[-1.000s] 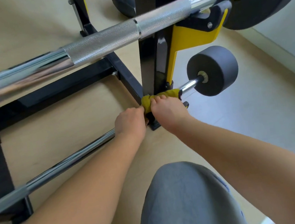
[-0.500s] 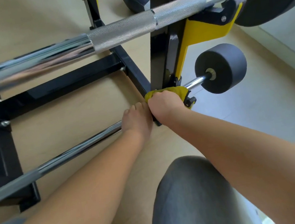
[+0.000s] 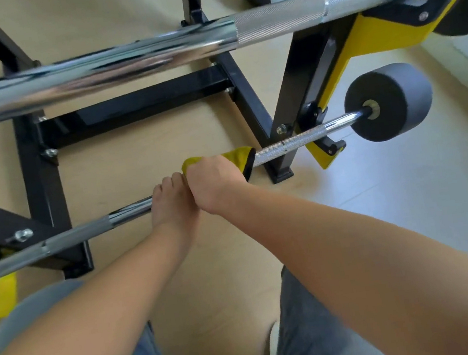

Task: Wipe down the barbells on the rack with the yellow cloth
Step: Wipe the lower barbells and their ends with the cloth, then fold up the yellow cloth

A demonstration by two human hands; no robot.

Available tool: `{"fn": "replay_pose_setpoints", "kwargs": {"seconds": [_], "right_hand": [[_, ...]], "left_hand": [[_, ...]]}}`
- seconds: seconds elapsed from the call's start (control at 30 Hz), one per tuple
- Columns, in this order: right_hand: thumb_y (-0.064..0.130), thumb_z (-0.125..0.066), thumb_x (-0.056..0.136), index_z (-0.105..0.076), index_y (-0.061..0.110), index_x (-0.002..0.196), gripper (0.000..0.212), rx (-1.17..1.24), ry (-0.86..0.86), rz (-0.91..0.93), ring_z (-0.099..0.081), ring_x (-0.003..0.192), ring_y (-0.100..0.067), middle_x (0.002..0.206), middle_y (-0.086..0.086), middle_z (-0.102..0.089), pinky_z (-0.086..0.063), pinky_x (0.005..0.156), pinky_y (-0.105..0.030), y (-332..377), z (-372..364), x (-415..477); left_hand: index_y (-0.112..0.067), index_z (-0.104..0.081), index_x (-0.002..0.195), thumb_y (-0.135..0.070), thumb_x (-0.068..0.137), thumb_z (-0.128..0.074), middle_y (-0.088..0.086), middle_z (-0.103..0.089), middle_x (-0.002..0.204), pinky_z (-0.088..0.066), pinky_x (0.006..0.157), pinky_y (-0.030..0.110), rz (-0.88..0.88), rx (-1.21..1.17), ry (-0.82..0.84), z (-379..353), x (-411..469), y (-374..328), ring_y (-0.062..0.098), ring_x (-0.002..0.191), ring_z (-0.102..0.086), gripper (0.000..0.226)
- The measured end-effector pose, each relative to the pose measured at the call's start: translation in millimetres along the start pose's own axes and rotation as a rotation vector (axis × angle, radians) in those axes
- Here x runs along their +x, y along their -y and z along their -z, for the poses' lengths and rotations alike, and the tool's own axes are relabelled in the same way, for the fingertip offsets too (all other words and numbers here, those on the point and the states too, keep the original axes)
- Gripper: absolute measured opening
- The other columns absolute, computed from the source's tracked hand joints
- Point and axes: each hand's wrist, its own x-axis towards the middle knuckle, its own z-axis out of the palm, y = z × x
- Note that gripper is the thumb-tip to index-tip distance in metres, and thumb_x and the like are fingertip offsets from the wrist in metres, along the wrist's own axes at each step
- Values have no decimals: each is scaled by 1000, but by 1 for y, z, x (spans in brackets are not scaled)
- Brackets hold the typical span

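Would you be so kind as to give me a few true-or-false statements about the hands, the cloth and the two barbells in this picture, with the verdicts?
1. The right hand grips the yellow cloth wrapped round the lower barbell. True.
2. Neither hand touches the upper barbell. True.
3. The left hand hangs free of both bars. False: it holds the lower barbell, right beside the right hand.
4. The cloth touches the grey weight. False: bare knurled bar and a rack upright lie between them.
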Motion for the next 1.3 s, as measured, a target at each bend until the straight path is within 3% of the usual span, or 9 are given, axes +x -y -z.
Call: {"fn": "replay_pose_setpoints", "kwargs": {"seconds": [0.2,0.3,0.47,0.67,0.8,0.87,1.0,1.1,1.3], "right_hand": [[6,-45,90,-54,15,120,32,100,48,-56,-57,117,-31,123,-8,-62,-45,97,-41,-64,-22,-7],[8,-51,92,-41,16,146,55,46,157,-163,-37,134,-34,145,-10,-45,-36,110,-48,-101,-21,-13],[20,-55,92,-32,5,149,64,50,197,-223,-23,140,-46,149,-19,-36,-23,115,-51,-67,-18,-12],[13,-54,94,-35,-1,146,57,135,175,-88,-26,141,-43,148,-19,-40,-35,110,-50,-13,-21,-1],[11,-52,92,-50,14,101,10,214,56,77,-57,100,-33,97,-8,-59,-31,73,-32,10,-15,5],[14,-54,92,-50,18,92,6,358,22,86,-56,83,-31,74,3,-51,-26,60,-30,11,-13,6],[5,-65,86,-72,18,100,20,1036,-19,-91,-56,69,-8,77,12,-66,-42,61,-13,2,-1,-11],[-4,-66,83,-72,23,87,29,1529,-12,-282,-65,70,-17,75,1,-71,-53,67,-32,-9,15,-38],[3,-60,74,-70,12,88,20,1681,81,-534,-66,72,-29,75,-10,-67,-56,67,-40,-22,55,-109]], "left_hand": [[-13,-42,125,-24,98,-31,10,-53,121,-36,100,42,18,-45,-31,11,3,-26,31,111,-50,31],[-12,-34,136,-32,99,-35,8,-52,126,-33,104,45,-77,-74,-44,14,7,-46,30,114,-49,42],[-14,-23,151,-20,96,-43,6,-52,132,-27,113,48,-178,-93,-63,19,5,-34,30,122,-49,58],[-20,-53,125,-22,98,-46,-1,-60,122,-25,114,47,-132,-140,-10,11,-3,18,24,120,-53,27],[-18,-58,106,-26,98,-47,4,-64,108,-33,104,45,-48,-184,25,10,-11,45,29,110,-56,16],[-18,-55,98,-25,96,-49,7,-64,103,-36,98,45,-41,-213,56,16,-16,52,32,105,-57,9],[-8,-61,105,-13,93,-54,19,-66,106,-42,77,40,21,-499,69,44,-28,52,42,100,-60,14],[-15,-65,115,-7,91,-51,13,-68,107,-38,71,32,77,-760,20,79,-43,42,35,98,-60,29],[-30,-58,129,-7,91,-53,-13,-62,112,-49,92,29,218,-1183,239,141,-97,26,12,107,-59,45]]}}
